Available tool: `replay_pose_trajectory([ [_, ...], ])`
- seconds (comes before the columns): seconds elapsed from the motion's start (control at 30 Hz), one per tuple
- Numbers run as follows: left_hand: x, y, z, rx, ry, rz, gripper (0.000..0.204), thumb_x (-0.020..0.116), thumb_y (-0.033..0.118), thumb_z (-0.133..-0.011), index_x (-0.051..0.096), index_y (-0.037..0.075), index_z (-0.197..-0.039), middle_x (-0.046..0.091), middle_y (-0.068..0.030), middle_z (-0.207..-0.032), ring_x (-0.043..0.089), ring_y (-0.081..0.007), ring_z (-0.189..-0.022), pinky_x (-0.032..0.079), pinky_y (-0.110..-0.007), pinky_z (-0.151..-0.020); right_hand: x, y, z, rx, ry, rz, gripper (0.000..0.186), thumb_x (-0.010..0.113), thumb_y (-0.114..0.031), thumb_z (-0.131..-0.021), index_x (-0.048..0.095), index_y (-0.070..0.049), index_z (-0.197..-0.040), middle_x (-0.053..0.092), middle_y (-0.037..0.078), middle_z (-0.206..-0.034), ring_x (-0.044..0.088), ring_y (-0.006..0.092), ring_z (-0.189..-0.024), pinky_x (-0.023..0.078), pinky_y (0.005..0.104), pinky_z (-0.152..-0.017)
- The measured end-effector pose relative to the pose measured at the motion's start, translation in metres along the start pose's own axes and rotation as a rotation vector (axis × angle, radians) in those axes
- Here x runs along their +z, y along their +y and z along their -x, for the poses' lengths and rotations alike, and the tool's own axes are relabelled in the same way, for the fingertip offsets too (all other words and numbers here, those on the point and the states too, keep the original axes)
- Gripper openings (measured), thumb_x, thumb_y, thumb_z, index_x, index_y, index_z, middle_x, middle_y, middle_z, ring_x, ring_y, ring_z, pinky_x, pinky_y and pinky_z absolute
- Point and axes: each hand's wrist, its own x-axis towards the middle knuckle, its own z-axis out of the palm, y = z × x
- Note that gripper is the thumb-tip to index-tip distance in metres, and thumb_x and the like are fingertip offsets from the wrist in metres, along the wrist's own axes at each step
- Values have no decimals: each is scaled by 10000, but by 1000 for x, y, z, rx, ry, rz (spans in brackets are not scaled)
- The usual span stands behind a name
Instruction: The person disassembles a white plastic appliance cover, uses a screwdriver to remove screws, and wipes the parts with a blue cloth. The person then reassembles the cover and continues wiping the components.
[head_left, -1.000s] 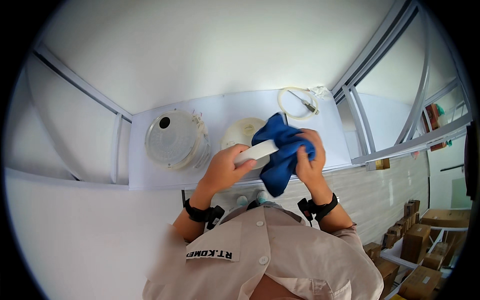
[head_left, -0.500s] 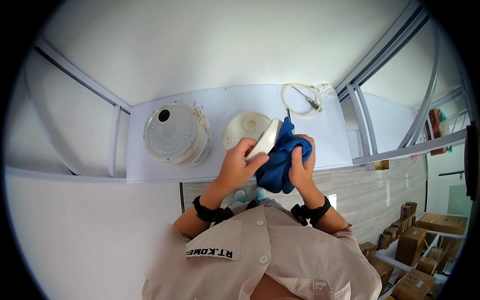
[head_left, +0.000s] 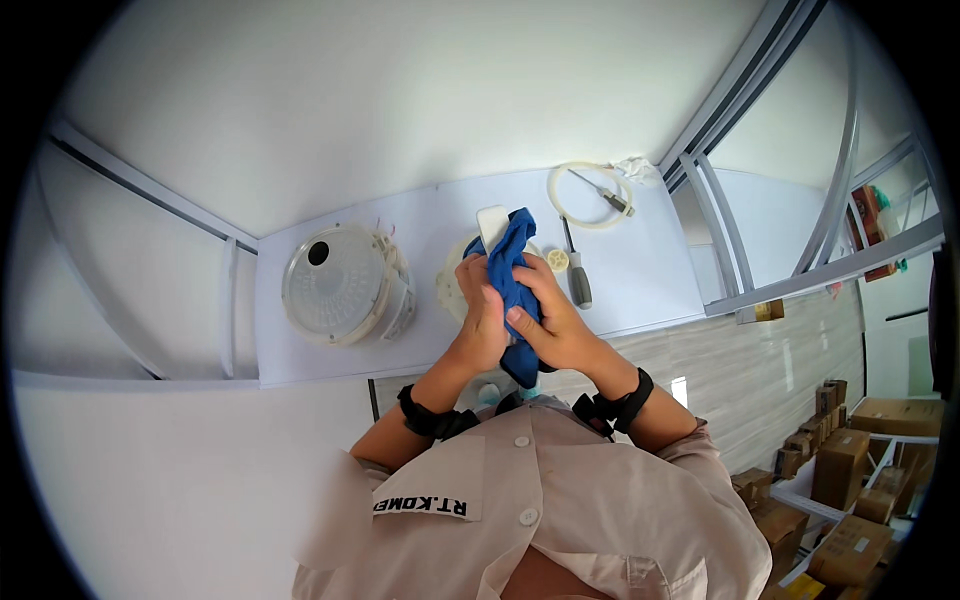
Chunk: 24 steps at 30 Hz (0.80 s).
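Observation:
In front of my chest, above the table's front edge, both hands are closed together around a blue cloth [head_left: 514, 262] and a flat white plastic piece [head_left: 491, 224]. My left hand [head_left: 484, 318] grips the white piece, whose rounded end sticks out beyond the fingers; the rest is covered by cloth and hands. My right hand [head_left: 552, 322] presses the cloth against it, thumb on top. Below the hands hangs a bunched end of the cloth. Partly hidden behind my left hand lies a round cream-white part [head_left: 450, 284].
A white drum-shaped unit [head_left: 345, 285] with a dark hole stands on the left of the table [head_left: 650, 285]. To the right lie a screwdriver [head_left: 579, 282], a small round cream piece [head_left: 557, 261], a pale ring [head_left: 556, 205], another screwdriver [head_left: 612, 200] and crumpled white material [head_left: 637, 170].
The hands have come together, and the cloth now wraps the white piece, which has turned more upright. The nearer screwdriver and small round piece have come into sight.

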Motion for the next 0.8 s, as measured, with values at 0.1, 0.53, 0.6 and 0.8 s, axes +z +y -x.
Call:
replay_pose_trajectory([
  [0.1,0,17,-10,62,-7,-86,692,204,546,-1143,320,10,-1564,227,-128,-1661,289,-273,-1518,236,-449,-1253,-3,-3,-6,-38,37,-110,466,696,-71,-983,515,-54,-1413,542,198,-1384,565,311,-1226,462,398,-1047],
  [0.53,-20,29,-27,-506,-316,876,703,274,538,-1141,397,11,-1589,538,-199,-1541,533,-318,-1425,430,-438,-1190,-9,-10,-13,170,-150,-191,313,677,-75,-979,549,-44,-1263,613,68,-1082,575,153,-1003,481,322,-886],
  [0.6,-22,40,-29,-514,-305,959,681,280,513,-1143,385,15,-1595,538,-198,-1540,531,-329,-1426,431,-441,-1189,-7,-5,-14,169,-158,-238,308,676,-76,-982,543,-48,-1259,613,54,-1087,572,138,-998,482,314,-884],
  [0.8,-6,26,-24,-530,-102,987,611,344,451,-1146,415,28,-1581,571,-189,-1498,577,-290,-1359,448,-430,-1169,-14,-1,-4,243,-153,-229,378,735,-103,-962,517,-77,-1270,637,70,-1070,623,152,-976,515,321,-861],
])
